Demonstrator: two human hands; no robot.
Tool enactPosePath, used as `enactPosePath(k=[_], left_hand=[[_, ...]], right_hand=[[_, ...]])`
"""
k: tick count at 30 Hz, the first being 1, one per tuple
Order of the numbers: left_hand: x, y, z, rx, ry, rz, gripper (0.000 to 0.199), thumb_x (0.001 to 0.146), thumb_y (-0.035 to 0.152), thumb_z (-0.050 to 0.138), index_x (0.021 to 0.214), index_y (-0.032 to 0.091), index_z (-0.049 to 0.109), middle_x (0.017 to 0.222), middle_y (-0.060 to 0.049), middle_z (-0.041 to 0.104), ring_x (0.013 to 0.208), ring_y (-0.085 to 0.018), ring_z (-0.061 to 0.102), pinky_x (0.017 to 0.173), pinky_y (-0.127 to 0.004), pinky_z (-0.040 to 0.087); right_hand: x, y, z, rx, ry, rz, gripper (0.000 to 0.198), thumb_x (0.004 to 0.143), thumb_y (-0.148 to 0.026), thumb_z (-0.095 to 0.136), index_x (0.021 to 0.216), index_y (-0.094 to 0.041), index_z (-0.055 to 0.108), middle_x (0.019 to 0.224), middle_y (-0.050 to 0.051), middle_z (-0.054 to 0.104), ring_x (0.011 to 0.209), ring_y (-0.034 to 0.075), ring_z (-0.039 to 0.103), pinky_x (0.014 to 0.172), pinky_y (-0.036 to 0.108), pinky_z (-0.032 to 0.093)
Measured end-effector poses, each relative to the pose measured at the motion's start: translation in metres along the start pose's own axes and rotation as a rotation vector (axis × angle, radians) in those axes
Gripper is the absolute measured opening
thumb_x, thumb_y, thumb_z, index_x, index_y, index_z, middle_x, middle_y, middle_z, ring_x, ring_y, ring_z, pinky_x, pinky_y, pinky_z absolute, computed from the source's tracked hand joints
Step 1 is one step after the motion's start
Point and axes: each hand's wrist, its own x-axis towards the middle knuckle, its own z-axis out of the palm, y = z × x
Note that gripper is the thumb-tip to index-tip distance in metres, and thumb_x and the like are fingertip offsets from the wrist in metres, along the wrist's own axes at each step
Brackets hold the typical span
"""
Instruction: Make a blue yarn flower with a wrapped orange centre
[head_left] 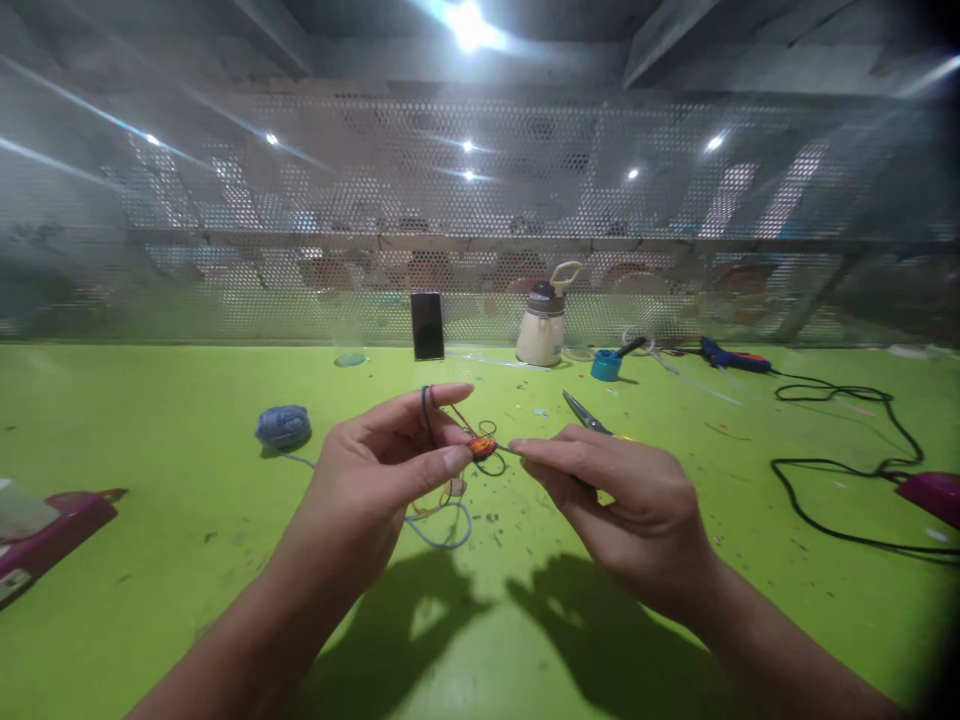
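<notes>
My left hand pinches a small orange-and-dark crocheted piece between thumb and fingers. Dark yarn loops around its raised index finger, and loose strands hang below the piece. Closed around a thin crochet hook, my right hand keeps the hook's end at the piece; its tip is too small to make out. A ball of blue-grey yarn lies left of my left hand, with a strand running toward it. Just beyond my right hand are scissors, their handles partly hidden by it.
On the green table stand a phone, a bottle and a blue pot at the back. A glue gun and black cable lie right. A purple object sits left. Perforated metal panels rise behind.
</notes>
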Motion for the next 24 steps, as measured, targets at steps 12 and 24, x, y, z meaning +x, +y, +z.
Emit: enactPosePath(k=[12,24], left_hand=[[-0.0010,0.0010,0.0002,0.032,0.011,0.007,0.036,0.062,0.008,0.084,0.095,0.021,0.078,0.069,-0.001,0.071,0.067,-0.014,0.066,0.060,-0.022,0.052],[0.0022,-0.0036,-0.0010,-0.014,0.002,-0.086,0.032,0.063,0.009,0.084,0.093,0.019,0.079,0.071,0.000,0.068,0.069,-0.011,0.063,0.065,-0.020,0.049]], right_hand=[[0.0007,-0.0027,0.0005,0.008,0.026,0.012,0.024,0.089,-0.005,0.058,0.103,-0.017,0.072,0.066,0.000,0.060,0.055,0.011,0.052,0.051,0.023,0.043],[0.0037,-0.0088,0.0024,0.151,0.049,0.121,0.020,0.084,-0.005,0.063,0.094,-0.016,0.077,0.066,0.001,0.067,0.053,0.010,0.056,0.048,0.021,0.044]])
